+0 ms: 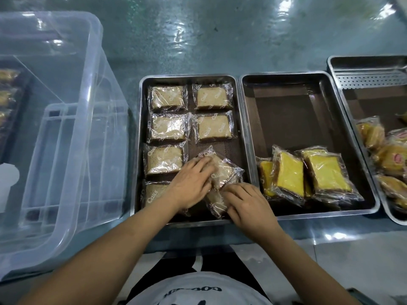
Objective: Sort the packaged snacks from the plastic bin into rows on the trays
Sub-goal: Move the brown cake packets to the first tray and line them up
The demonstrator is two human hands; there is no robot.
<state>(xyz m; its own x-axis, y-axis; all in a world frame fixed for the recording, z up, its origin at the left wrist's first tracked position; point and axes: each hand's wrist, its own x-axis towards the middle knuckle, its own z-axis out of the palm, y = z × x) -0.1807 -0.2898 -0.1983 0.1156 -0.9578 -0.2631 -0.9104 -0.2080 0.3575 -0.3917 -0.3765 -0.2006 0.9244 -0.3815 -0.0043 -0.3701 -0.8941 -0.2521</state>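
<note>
**Two hands on loose cake packets in the left tray**

A pale cake packet point(222, 170) lies tilted in the near right part of the left tray point(141, 119). The left hand point(190, 187) rests on top of it, fingers point(201, 164) nearly straight and slightly spread. Just nearer, a second loose packet point(217, 204) sits skewed by the tray's near rim. The right hand point(250, 206) touches its right edge with fingers pressed together and the thumb below; whether they pinch the wrapper cannot be told.

Around them, more pale cake packets point(168, 127) lie flat in two columns: four down the left side, the nearest partly under the left wrist, and two at the far right.

The middle tray point(244, 128), touching the left one, holds yellow cake packets point(328, 175) leaning on each other at its near end. A third tray point(337, 84) to the right carries wrapped round buns point(388, 159). The clear plastic bin point(72, 119) stands at the left on the glossy green tabletop point(220, 40).
</note>
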